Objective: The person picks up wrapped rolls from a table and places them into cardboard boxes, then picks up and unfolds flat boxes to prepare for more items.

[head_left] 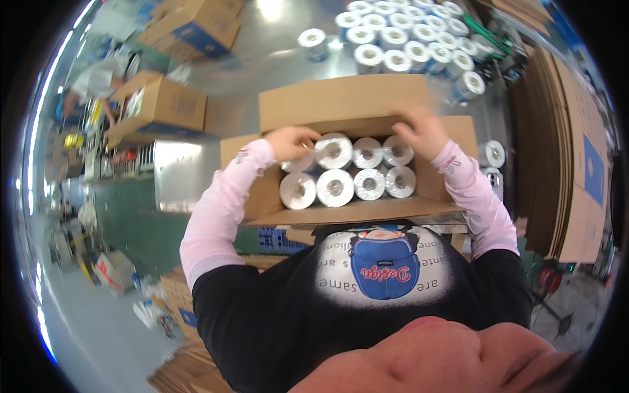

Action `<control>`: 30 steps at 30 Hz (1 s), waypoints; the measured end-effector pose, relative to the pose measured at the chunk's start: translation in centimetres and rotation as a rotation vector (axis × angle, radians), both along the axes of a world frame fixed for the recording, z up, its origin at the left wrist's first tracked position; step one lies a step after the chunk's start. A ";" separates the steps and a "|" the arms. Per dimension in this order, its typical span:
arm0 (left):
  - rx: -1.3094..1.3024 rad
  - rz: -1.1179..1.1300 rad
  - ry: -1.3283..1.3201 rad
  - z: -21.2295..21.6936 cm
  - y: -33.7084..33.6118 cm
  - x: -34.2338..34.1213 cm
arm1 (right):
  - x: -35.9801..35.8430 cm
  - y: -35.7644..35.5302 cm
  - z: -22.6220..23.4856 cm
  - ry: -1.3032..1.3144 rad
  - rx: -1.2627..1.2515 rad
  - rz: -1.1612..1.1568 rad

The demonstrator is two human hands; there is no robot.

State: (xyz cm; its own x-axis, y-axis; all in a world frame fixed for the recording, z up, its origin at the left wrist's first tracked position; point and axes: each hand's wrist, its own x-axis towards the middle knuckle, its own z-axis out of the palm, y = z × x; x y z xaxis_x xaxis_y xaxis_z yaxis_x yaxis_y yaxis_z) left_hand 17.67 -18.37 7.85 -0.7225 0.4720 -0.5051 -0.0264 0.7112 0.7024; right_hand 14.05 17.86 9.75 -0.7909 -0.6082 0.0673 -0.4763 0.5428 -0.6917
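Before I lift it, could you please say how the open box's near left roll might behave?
The near left roll may feel slippery, given its shine. Being round, it could roll if laid down; adjacent rolls probably limit tipping.

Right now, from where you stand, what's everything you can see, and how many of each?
open carton: one, brown, in front of the person
packed rolls: eight visible, white, inside that carton
loose rolls: many, white and blue, mostly clustered beyond the carton
table: one, silvery, under the loose rolls
other cartons: at least two, brown and blue, upper left
cardboard stack: one, brown, right
left-side clutter: uncounted, mixed, too small to identify
sleeves: two, pink, forearms
left hand: one, bare, at the back-left rolls
right hand: one, blurred, by the back-right roll
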 end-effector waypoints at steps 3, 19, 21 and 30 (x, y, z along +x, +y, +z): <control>0.114 0.365 0.325 1.5 0.5 -6.5 | 2.0 6.0 -3.2 0.378 0.244 -0.497; -0.814 -0.494 -0.003 -15.7 28.2 -19.0 | -1.9 28.5 -17.4 0.134 0.372 -0.907; -0.834 -0.525 0.010 -15.1 28.6 -20.3 | -3.5 31.4 -17.6 -0.118 0.648 -0.840; -0.671 -0.208 0.565 -17.0 23.1 -25.1 | -15.4 28.7 -15.0 -0.240 0.799 -0.564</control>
